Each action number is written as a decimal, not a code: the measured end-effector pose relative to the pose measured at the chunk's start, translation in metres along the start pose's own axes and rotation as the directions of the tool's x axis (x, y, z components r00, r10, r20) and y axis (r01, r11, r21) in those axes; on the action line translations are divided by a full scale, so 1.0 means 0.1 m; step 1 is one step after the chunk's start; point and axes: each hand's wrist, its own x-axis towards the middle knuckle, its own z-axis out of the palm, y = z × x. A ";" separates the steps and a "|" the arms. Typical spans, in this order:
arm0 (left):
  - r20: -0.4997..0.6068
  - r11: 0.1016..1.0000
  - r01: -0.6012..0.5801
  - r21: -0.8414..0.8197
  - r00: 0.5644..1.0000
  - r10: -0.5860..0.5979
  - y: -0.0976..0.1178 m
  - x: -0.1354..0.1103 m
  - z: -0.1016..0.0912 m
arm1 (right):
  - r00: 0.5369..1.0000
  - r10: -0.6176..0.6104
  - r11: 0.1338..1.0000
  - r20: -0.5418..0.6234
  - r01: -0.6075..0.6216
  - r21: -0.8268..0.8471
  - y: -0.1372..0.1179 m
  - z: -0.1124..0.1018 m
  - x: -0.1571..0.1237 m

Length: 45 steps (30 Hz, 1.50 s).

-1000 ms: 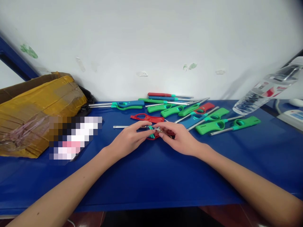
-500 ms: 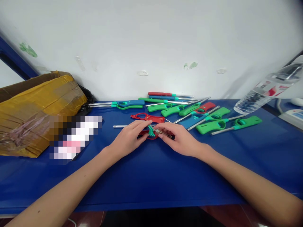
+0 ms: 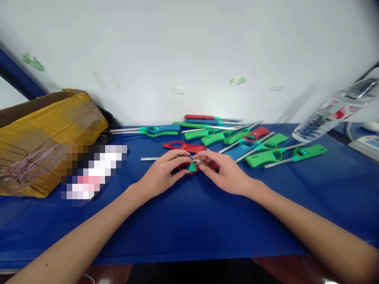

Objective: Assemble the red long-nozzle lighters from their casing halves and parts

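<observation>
My left hand [image 3: 161,170] has its thumb and forefinger closed at the tip of a small green plastic trigger piece [image 3: 192,168]. My right hand [image 3: 227,172] pinches a small see-through lighter fuel tank [image 3: 199,162], mostly hidden by its fingers. Both parts meet above a red plastic piece [image 3: 180,174], which looks like a lighter casing half and is largely covered by my hands. Just behind lies another red casing half [image 3: 194,148], inner side up. A thin metal tube [image 3: 149,159] sticks out to the left beyond my left fingers.
Several assembled stick lighters in green, blue and red, one a green lighter [image 3: 263,158], lie across the back of the blue table [image 3: 189,228]. A taped carton [image 3: 53,146] stands left, beside a blurred-out item [image 3: 97,169]. At right are a water bottle [image 3: 331,110] and a white device [image 3: 365,146].
The green trigger piece has shifted slightly right and turned, coming closer to the fuel tank. My left fingers have spread a little around it; my right hand has barely moved.
</observation>
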 end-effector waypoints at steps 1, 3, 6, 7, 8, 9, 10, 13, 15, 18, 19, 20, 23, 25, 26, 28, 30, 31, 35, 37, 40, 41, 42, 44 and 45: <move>-0.009 1.000 -0.004 0.004 1.000 0.004 0.00 0.00 0.00 | 1.000 -0.006 1.000 -0.001 0.006 -0.004 -0.01 0.00 0.00; -0.022 1.000 -0.015 0.017 1.000 0.016 -0.01 0.00 0.00 | 1.000 -0.015 1.000 -0.005 0.015 -0.012 -0.02 0.01 -0.01; -0.036 0.999 -0.029 0.046 0.999 0.030 -0.01 0.00 0.00 | 1.000 -0.025 0.999 -0.007 0.024 -0.043 -0.03 0.01 -0.02; -0.044 0.998 -0.023 0.055 0.999 0.026 -0.01 0.00 0.00 | 1.000 -0.029 0.998 -0.007 0.028 -0.059 -0.03 0.01 -0.03; -0.052 0.998 -0.012 0.063 0.999 0.016 0.00 0.00 0.00 | 0.999 -0.034 0.997 -0.008 0.033 -0.077 -0.04 0.01 -0.03; -0.059 0.998 0.002 0.070 0.998 0.002 0.00 0.00 0.00 | 0.999 -0.041 0.995 -0.009 0.039 -0.096 -0.04 0.01 -0.03; -0.064 0.997 0.017 0.076 0.998 -0.013 0.00 0.00 0.00 | 0.999 -0.049 0.992 -0.010 0.048 -0.115 -0.04 0.01 -0.03; -0.069 0.996 0.032 0.086 0.997 -0.026 0.00 0.00 0.00 | 0.997 -0.079 0.983 -0.006 0.077 -0.166 -0.05 0.00 -0.04; -0.071 0.995 0.029 0.094 0.997 -0.022 0.01 0.00 0.00 | 0.996 -0.093 0.978 -0.003 0.090 -0.186 -0.05 0.00 -0.05; -0.081 0.994 0.039 0.100 0.996 -0.031 0.02 0.00 0.00 | 0.995 -0.102 0.974 -0.002 0.100 -0.204 -0.05 0.00 -0.06; -0.081 0.995 0.038 0.096 0.996 -0.031 0.02 0.00 0.00 | 0.994 -0.106 0.973 -0.003 0.103 -0.207 -0.05 0.00 -0.06; -0.078 0.995 0.032 0.090 0.997 -0.025 0.02 0.00 0.00 | 0.994 -0.109 0.973 -0.004 0.106 -0.208 -0.05 0.00 -0.05; -0.068 0.997 0.000 0.075 0.998 0.005 0.03 0.00 0.00 | 0.995 -0.101 0.978 -0.014 0.096 -0.186 -0.05 -0.01 -0.05; -0.075 0.997 -0.004 0.073 0.997 0.010 0.04 0.01 0.01 | 0.998 -0.061 0.990 -0.014 0.059 -0.131 -0.06 0.00 -0.04; -0.078 0.997 0.002 0.073 0.997 0.003 0.05 0.01 0.01 | 0.999 -0.034 0.995 -0.008 0.033 -0.091 -0.06 0.00 -0.03; -0.080 0.997 0.024 0.072 0.997 -0.019 0.06 0.01 0.01 | 1.000 0.018 1.000 0.008 -0.018 -0.008 -0.06 0.02 -0.03; -0.074 0.996 0.046 0.073 0.996 -0.041 0.07 0.01 0.01 | 0.999 0.044 0.998 0.021 -0.045 0.053 -0.06 0.04 -0.03; -0.070 0.996 0.054 0.074 0.996 -0.049 0.08 0.02 0.01 | 0.999 0.048 0.996 0.021 -0.050 0.071 -0.06 0.05 -0.03; -0.075 0.992 0.080 0.100 0.995 -0.072 0.10 0.02 0.01 | 0.999 0.055 0.996 0.001 -0.054 0.070 -0.08 0.07 -0.03; -0.085 0.987 0.091 0.130 0.993 -0.080 0.10 0.02 0.02 | 0.999 0.054 0.998 0.004 -0.054 0.044 -0.10 0.06 -0.03; -0.093 0.981 0.090 0.174 0.993 -0.074 0.11 0.03 0.02 | 1.000 0.005 0.999 0.000 -0.005 -0.038 -0.10 0.05 -0.03; -0.094 0.979 0.086 0.183 0.993 -0.069 0.11 0.03 0.03 | 1.000 -0.026 0.996 -0.013 0.024 -0.081 -0.09 0.05 -0.04; -0.094 0.978 0.082 0.190 0.993 -0.065 0.11 0.03 0.03 | 0.998 -0.062 0.990 -0.027 0.058 -0.130 -0.08 0.05 -0.04; -0.097 0.977 0.078 0.199 0.993 -0.060 0.12 0.03 0.03 | 0.989 -0.137 0.966 -0.056 0.121 -0.229 -0.07 0.06 -0.05; -0.099 0.976 0.076 0.202 0.993 -0.056 0.12 0.03 0.03 | 0.983 -0.170 0.950 -0.065 0.146 -0.275 -0.06 0.07 -0.06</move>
